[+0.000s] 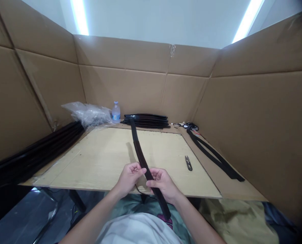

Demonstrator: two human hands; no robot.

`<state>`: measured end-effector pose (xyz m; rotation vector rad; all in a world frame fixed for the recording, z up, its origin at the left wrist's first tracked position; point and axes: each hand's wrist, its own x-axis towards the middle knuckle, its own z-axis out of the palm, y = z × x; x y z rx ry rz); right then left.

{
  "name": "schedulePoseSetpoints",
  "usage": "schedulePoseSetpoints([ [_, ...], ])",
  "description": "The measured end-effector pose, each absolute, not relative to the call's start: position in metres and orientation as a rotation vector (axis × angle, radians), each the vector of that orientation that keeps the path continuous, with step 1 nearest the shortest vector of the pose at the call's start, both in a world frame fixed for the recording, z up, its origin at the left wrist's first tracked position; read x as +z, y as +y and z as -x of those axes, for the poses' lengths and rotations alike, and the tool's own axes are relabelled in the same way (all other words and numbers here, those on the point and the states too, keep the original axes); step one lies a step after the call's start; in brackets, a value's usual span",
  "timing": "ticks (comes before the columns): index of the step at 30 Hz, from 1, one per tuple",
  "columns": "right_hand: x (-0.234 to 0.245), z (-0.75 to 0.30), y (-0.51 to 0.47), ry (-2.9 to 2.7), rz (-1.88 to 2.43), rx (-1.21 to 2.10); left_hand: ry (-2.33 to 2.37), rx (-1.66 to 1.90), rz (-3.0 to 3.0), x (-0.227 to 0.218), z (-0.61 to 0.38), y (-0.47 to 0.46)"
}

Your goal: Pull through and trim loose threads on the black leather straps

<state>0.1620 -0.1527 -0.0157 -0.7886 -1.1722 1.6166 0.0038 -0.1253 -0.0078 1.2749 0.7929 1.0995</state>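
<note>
A long black strip [140, 152] is held up at a slant over the front edge of the table, its far end raised and its near end above my lap. My left hand [129, 177] pinches its left edge near the middle, thumb on top. My right hand [162, 183] grips the right edge slightly nearer to me, with the thumb laid across it. The undersides of both hands' fingers are partly hidden. A thin dark cord [138, 190] hangs below the strip between the hands. To the right, thread snips [188, 163] lie on the pale board [110, 156].
Cardboard walls [125, 81] enclose the table on three sides. At the back are a stack of black strips [146, 120], a water bottle [115, 112] and clear plastic bags [90, 114]. More strips [39, 149] lie left; two strips [214, 156] and tangled cords [190, 126] lie right.
</note>
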Motion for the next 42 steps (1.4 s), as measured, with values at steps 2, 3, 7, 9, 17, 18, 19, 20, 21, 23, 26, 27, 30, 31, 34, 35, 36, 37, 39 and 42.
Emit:
schedulePoseSetpoints([
  [2,-0.0143,-0.1625,-0.1533,-1.185,0.787,1.622,0.800,1.091,-1.276,-0.0090,-0.0038,-0.1251],
  [3,-0.0135,-0.1629,-0.1538,-1.186,0.783,1.624,0.803,1.090,-1.276,-0.0094,-0.0039,-0.1250],
  [7,-0.0109,-0.1645,-0.1557,-1.233,0.763,1.654,0.819,1.087,-1.294,-0.0086,-0.0047,-0.1254],
  [9,-0.0102,-0.1648,-0.1561,-1.238,0.739,1.669,0.826,1.087,-1.303,-0.0082,-0.0051,-0.1256],
  [17,-0.0125,-0.1637,-0.1527,-1.022,0.693,1.738,0.897,1.224,-1.232,-0.0124,-0.0053,-0.1233],
  [18,-0.0135,-0.1638,-0.1523,-1.014,0.686,1.740,0.899,1.224,-1.239,-0.0118,-0.0056,-0.1236],
  [19,-0.0145,-0.1639,-0.1519,-1.011,0.680,1.740,0.893,1.215,-1.245,-0.0110,-0.0060,-0.1240],
  [20,-0.0155,-0.1640,-0.1515,-1.012,0.678,1.736,0.876,1.199,-1.251,-0.0100,-0.0065,-0.1245],
  [21,-0.0163,-0.1640,-0.1513,-1.014,0.680,1.732,0.847,1.181,-1.254,-0.0092,-0.0070,-0.1251],
  [23,-0.0174,-0.1639,-0.1511,-1.022,0.692,1.720,0.789,1.159,-1.258,-0.0085,-0.0080,-0.1257],
  [26,-0.0182,-0.1632,-0.1519,-1.043,0.714,1.675,0.770,1.168,-1.275,-0.0098,-0.0085,-0.1249],
  [27,-0.0182,-0.1629,-0.1524,-1.052,0.721,1.661,0.776,1.178,-1.283,-0.0104,-0.0084,-0.1243],
  [30,-0.0173,-0.1623,-0.1539,-1.063,0.740,1.638,0.790,1.200,-1.306,-0.0103,-0.0080,-0.1230],
  [31,-0.0166,-0.1623,-0.1541,-1.063,0.746,1.639,0.797,1.207,-1.313,-0.0094,-0.0079,-0.1231],
  [34,-0.0143,-0.1626,-0.1536,-1.058,0.758,1.646,0.801,1.208,-1.331,-0.0059,-0.0078,-0.1245],
  [35,-0.0137,-0.1627,-0.1532,-1.060,0.758,1.647,0.800,1.199,-1.334,-0.0049,-0.0077,-0.1252],
  [36,-0.0132,-0.1628,-0.1527,-1.069,0.760,1.650,0.804,1.188,-1.335,-0.0045,-0.0076,-0.1258],
  [37,-0.0130,-0.1630,-0.1523,-1.083,0.762,1.653,0.813,1.174,-1.332,-0.0045,-0.0074,-0.1262],
  [39,-0.0131,-0.1631,-0.1520,-1.116,0.781,1.656,0.842,1.150,-1.326,-0.0059,-0.0070,-0.1263],
  [42,-0.0141,-0.1633,-0.1527,-1.155,0.798,1.656,0.875,1.128,-1.323,-0.0091,-0.0060,-0.1250],
])
